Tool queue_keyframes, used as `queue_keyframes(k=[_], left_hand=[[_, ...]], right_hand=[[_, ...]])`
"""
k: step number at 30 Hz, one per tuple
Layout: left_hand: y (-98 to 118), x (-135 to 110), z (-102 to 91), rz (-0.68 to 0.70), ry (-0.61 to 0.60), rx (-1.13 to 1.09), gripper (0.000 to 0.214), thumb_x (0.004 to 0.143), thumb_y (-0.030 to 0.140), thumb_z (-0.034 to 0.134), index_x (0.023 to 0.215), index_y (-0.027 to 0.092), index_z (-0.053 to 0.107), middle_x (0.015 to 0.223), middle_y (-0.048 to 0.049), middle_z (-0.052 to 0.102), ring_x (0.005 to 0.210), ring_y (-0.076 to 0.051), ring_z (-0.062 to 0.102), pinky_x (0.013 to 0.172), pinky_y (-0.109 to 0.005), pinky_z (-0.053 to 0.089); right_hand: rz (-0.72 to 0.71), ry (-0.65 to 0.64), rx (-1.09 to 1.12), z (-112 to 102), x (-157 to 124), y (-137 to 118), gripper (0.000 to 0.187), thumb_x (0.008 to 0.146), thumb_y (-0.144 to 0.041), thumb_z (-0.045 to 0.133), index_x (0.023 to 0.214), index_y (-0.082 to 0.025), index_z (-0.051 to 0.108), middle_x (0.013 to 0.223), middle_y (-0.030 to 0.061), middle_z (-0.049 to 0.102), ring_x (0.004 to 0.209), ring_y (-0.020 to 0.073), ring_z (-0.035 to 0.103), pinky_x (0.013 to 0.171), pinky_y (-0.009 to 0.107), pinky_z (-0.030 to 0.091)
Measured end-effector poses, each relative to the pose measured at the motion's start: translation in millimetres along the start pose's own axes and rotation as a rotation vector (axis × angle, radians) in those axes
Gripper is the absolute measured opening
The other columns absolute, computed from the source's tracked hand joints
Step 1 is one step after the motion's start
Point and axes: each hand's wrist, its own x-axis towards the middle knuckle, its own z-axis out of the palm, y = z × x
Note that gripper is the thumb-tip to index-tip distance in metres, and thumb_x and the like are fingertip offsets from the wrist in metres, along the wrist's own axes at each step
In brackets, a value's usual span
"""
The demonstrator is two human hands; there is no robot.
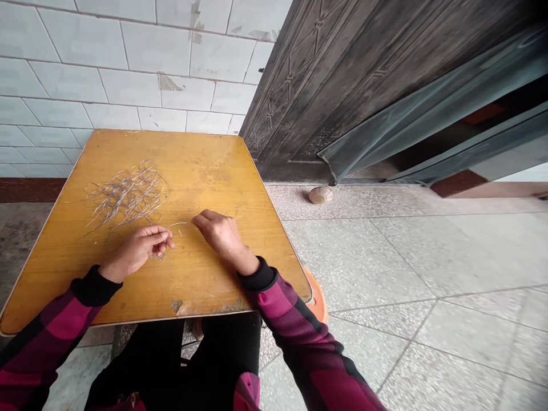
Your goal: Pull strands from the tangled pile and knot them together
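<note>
A thin, silvery piece of wire (180, 223) is stretched between my two hands, with a curled part hanging near the left fingertips. My left hand (143, 248) pinches one end of it just above the table. The fingers of my right hand (220, 234) are closed on the other end, knuckles up, slightly farther right. Beyond my left hand lies a loose, tangled pile of similar thin wires (128, 197), many of them bent or curled. Where exactly the wire ends inside my fingers is hidden.
The yellow wooden table (205, 274) has a chipped near edge. Part of an orange stool (317, 299) shows at its right corner. A white tiled wall (145, 48) and a dark carved door (308, 97) stand behind. A roundish stone-like object (321, 195) rests on the floor by the door.
</note>
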Motion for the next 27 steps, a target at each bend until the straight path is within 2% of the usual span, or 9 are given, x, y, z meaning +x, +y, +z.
queue_keyframes(k=[4, 7, 11, 14, 18, 24, 27], left_hand=[[-1, 0, -0.1, 0.002, 0.007, -0.053, 0.017, 0.069, 0.028, 0.073, 0.070, 0.013, 0.064, 0.069, -0.0037, 0.064, 0.053, -0.008, 0.048, 0.048, -0.021, 0.036], [-4, 1, -3.0, -0.002, 0.024, -0.106, 0.017, 0.071, 0.028, 0.072, 0.074, 0.013, 0.065, 0.068, -0.0029, 0.064, 0.051, -0.007, 0.047, 0.047, -0.020, 0.036], [-7, 4, -7.4, -0.010, 0.042, -0.170, 0.016, 0.072, 0.025, 0.072, 0.079, 0.012, 0.065, 0.067, -0.0026, 0.063, 0.051, -0.007, 0.048, 0.045, -0.019, 0.037], [-8, 4, -8.2, 0.002, 0.061, -0.207, 0.016, 0.072, 0.024, 0.073, 0.079, 0.012, 0.065, 0.068, -0.0020, 0.062, 0.052, -0.006, 0.049, 0.047, -0.017, 0.038], [-7, 4, -6.2, 0.002, 0.053, -0.225, 0.016, 0.072, 0.023, 0.073, 0.078, 0.012, 0.064, 0.068, -0.0014, 0.061, 0.053, -0.006, 0.048, 0.047, -0.017, 0.038], [-10, 2, -3.1, 0.007, 0.035, -0.224, 0.013, 0.076, 0.023, 0.070, 0.079, 0.013, 0.063, 0.069, -0.0013, 0.060, 0.054, -0.006, 0.048, 0.049, -0.018, 0.039], [-10, 1, -3.3, 0.018, 0.050, -0.234, 0.013, 0.075, 0.022, 0.071, 0.078, 0.013, 0.063, 0.069, -0.0010, 0.059, 0.055, -0.006, 0.047, 0.050, -0.017, 0.039]], right_hand=[[-0.007, 0.060, 0.063, 1, -1, -4, 0.025, 0.097, -0.019, 0.041, 0.101, -0.018, 0.065, 0.099, 0.0065, 0.065, 0.078, 0.0130, 0.056, 0.061, 0.025, 0.036], [-0.111, 0.139, 0.135, 2, -2, -10, 0.025, 0.097, -0.016, 0.041, 0.107, -0.017, 0.064, 0.109, 0.0083, 0.065, 0.091, 0.0146, 0.058, 0.073, 0.025, 0.043], [-0.346, 0.120, 0.127, 5, -4, -22, 0.028, 0.098, -0.015, 0.038, 0.109, -0.017, 0.064, 0.108, 0.0083, 0.066, 0.091, 0.0153, 0.058, 0.075, 0.027, 0.045], [-0.380, 0.083, 0.074, 9, -4, -28, 0.026, 0.099, -0.019, 0.040, 0.104, -0.016, 0.065, 0.106, 0.0092, 0.066, 0.088, 0.0162, 0.056, 0.071, 0.028, 0.044], [-0.400, 0.126, 0.057, 12, -5, -31, 0.026, 0.099, -0.019, 0.040, 0.106, -0.016, 0.064, 0.112, 0.0097, 0.064, 0.095, 0.0177, 0.053, 0.076, 0.029, 0.044], [-0.424, 0.037, 0.038, 15, -6, -36, 0.026, 0.099, -0.018, 0.038, 0.095, -0.015, 0.064, 0.082, 0.0066, 0.062, 0.079, 0.0166, 0.051, 0.063, 0.028, 0.038], [-0.401, 0.018, 0.016, 19, -7, -39, 0.025, 0.099, -0.018, 0.039, 0.097, -0.015, 0.063, 0.076, 0.0052, 0.060, 0.073, 0.0153, 0.050, 0.058, 0.027, 0.034]])
